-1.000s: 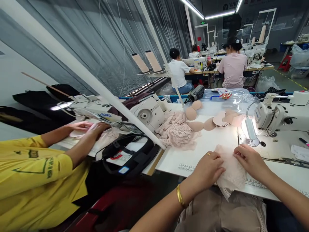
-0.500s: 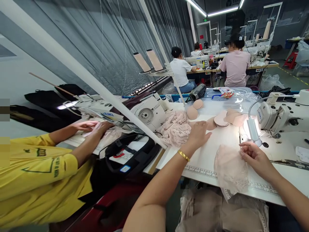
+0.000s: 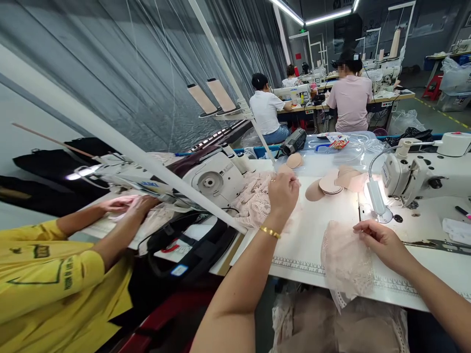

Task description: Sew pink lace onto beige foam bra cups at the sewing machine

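My left hand (image 3: 283,193) reaches far across the white table (image 3: 312,230) with its fingers curled on a beige foam cup that the hand mostly hides. It sits between a heap of pink lace (image 3: 253,202) and a stack of foam cups (image 3: 328,185). Two more cups (image 3: 294,160) lie just beyond it. My right hand (image 3: 379,240) pinches the right edge of a pale pink lace piece (image 3: 346,260) that lies on the table and hangs over its front edge.
A white sewing machine (image 3: 423,174) with a lit gooseneck lamp (image 3: 373,196) stands at the right. To the left a person in a yellow sleeve (image 3: 47,274) handles pink fabric at another machine (image 3: 213,179). Beige fabric (image 3: 331,323) lies on my lap. People sew at tables behind.
My left hand left the lace piece, reached forward and left to the foam cups, and closed there. My right hand stayed on the lace piece's edge.
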Tool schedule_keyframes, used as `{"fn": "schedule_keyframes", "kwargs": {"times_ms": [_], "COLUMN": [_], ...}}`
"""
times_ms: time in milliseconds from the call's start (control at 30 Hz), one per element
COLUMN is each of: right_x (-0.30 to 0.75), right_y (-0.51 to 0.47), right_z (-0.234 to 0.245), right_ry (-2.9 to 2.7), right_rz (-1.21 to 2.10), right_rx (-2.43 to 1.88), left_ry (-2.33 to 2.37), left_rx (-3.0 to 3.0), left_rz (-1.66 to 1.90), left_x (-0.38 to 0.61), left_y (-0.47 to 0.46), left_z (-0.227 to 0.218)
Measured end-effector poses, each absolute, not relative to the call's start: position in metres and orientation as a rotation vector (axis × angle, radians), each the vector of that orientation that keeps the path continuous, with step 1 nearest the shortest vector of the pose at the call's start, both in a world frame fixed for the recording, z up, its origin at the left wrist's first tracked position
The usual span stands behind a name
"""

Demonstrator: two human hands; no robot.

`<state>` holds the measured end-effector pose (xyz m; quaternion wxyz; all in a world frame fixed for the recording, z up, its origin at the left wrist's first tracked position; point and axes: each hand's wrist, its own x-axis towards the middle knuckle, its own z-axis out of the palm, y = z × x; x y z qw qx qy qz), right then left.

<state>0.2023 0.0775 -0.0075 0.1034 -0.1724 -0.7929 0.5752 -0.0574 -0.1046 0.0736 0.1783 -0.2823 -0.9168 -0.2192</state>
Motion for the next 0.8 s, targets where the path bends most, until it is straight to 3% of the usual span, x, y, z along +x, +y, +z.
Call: {"fn": "schedule_keyframes", "kwargs": {"times_ms": [167,267,367,533,700,800], "right_x": [0.202,0.202,0.202,0.205,0.222,0.229], "right_y": [0.078,0.079,0.078,0.066,0.059,0.061], "right_z": [-0.002,0.001,-0.001,-0.001,0.028,0.049], "right_ry": [-2.261,-2.195,-2.145,-2.171,-2.390,-2.271], "right_rz": [1.771,1.831,1.854,1.694,1.229,0.767], "right_rx": [-0.542,-0.536,-0.528,-0.429,-0.103,0.045], "left_ry": [-2.452,-2.529,-2.662,-2.700,-2.451,-2.458], "left_rx": [-0.759,-0.883,-0.994,-1.582,-2.742,-2.668], "left_rz": [-1.980,-2.259,-2.105,-1.521,-1.187,-0.950], "left_x": [-0.007,0.023,0.041,0.041,0.024,0.018], "left_y": [-0.127,-0.133,-0.130,-0.110,-0.073,-0.063], "left_z": [0.081,0.070,0.059,0.065,0.091,0.101]}}
